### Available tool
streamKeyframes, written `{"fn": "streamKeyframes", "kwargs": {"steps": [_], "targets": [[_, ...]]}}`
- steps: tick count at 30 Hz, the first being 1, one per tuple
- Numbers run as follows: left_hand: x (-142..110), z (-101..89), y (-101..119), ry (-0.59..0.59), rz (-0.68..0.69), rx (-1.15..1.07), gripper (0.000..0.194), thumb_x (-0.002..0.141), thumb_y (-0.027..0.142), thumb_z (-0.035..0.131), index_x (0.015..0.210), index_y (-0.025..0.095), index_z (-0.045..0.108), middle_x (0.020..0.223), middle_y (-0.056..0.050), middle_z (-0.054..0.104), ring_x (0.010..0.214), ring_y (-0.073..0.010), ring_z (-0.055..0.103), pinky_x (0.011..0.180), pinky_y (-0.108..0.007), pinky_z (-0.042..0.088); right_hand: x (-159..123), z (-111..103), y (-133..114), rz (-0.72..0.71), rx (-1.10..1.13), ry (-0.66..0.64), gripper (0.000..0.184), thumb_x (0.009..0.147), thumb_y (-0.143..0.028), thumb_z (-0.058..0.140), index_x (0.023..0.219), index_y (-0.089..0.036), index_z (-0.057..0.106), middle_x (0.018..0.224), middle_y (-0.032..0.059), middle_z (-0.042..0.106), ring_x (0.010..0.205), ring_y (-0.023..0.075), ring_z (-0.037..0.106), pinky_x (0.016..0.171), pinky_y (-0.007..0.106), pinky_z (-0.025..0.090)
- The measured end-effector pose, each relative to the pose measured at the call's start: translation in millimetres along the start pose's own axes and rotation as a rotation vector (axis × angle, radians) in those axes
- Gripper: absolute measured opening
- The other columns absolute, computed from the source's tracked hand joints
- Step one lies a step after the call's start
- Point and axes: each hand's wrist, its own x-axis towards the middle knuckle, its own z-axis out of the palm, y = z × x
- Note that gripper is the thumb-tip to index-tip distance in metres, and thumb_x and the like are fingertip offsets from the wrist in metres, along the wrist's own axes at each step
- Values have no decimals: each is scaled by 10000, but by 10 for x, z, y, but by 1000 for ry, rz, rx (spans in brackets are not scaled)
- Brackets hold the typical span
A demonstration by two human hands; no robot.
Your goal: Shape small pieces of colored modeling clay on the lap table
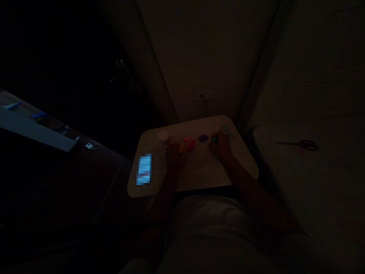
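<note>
Dim light blurs the details on the small wooden table [205,171]. My left hand [174,155] is closed at the left of the small group of coloured pieces, its fingers on a small orange-yellow piece [181,148]. Close by lie a red oval piece [191,145] and a pink piece [186,139]. My right hand [221,145] has its fingers curled around a small dark green piece [215,140], which is partly hidden. Between the hands lies a flat purple oval [203,138]. Several thin striped sticks or strips [227,131] lie just beyond my right hand.
A pale round tub [164,136] stands at the table's back left. A lit phone [144,169] lies near the left edge. Scissors [306,144] rest on a pale surface to the right. A wall socket [204,94] with a cable is behind the table.
</note>
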Motion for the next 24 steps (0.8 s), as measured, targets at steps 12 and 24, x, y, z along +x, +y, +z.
{"fn": "streamKeyframes", "kwargs": {"steps": [12, 24], "targets": [[2, -45, 39, 76, 8, 105, 241, 835, 88, 529, 1033, 196, 614, 1225, -116, 552, 1222, -279, 528, 1104, -446, 429, -17, 47, 57, -112, 32, -61, 355, 648, -56, 533, 932, -155, 720, 1032, 151, 624, 1047, 317, 556, 992, 488, 451], [1, 39, -58, -13, 114, 49, 223, 949, 192, 515, 1120, 181, 656, 1239, -132, 619, 1214, -265, 563, 1109, -477, 449, -19, 75, 77, -127, 82, -53, 411, 620, -116, 571, 1021, -180, 636, 1054, 146, 629, 1047, 337, 556, 981, 514, 453]]}}
